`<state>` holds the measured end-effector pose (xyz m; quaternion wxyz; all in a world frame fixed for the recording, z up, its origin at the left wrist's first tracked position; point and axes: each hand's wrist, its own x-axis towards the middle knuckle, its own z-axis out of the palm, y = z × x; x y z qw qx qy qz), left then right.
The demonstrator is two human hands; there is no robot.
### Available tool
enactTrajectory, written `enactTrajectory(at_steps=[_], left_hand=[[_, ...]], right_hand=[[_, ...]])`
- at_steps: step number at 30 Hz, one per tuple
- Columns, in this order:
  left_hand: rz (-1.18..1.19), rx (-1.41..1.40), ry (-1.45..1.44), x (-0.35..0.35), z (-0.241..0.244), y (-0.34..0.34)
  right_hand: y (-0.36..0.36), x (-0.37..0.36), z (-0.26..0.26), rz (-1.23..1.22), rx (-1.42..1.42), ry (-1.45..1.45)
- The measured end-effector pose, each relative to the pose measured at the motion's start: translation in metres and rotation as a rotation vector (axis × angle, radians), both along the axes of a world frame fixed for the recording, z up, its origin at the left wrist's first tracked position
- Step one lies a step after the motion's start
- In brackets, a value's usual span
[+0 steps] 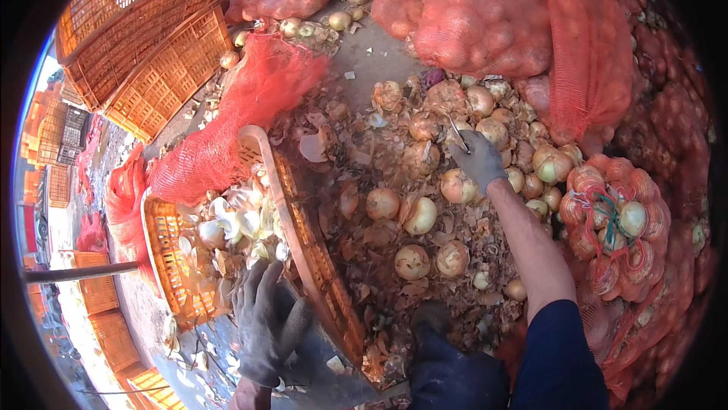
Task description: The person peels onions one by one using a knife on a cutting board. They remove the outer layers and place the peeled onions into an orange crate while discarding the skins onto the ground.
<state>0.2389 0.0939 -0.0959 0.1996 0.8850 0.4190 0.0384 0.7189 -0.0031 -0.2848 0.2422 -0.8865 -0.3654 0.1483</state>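
My right hand (479, 161), in a grey glove, is closed around a small knife (456, 130), its thin blade pointing away from me. The hand is over loose onions at the edge of a pile, near a yellow-brown onion (458, 186). My left hand (264, 319), in a darker dusty glove, has its fingers spread and shows nothing in its grasp. It hovers or rests by the near end of an orange plastic crate (318, 262); contact cannot be made out. Pale onion peelings (236, 219) fill the crate. A peeled-looking onion (420, 216) lies between my hands.
Full red mesh sacks (483, 12) of onions line the far side, with a tied sack (617, 228) at right. Empty orange crates (165, 68) stack at far left. A loose red net (227, 125) drapes over the peelings crate. Dry skins (369, 262) litter the ground around my boot (430, 319).
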Motion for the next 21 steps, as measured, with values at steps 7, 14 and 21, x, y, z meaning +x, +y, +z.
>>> enactTrajectory(at_steps=[7,14,21], left_hand=[[0.062,-0.092,0.036,-0.003,-0.005,0.005],[0.046,-0.078,0.016,0.0,-0.006,0.008],[0.065,-0.088,0.013,-0.001,-0.006,0.005]], right_hand=[[0.059,0.057,-0.039,0.178,-0.479,-0.163],[0.016,0.056,-0.013,0.484,-0.686,0.422],[0.01,0.02,-0.01,0.254,-0.443,0.275]])
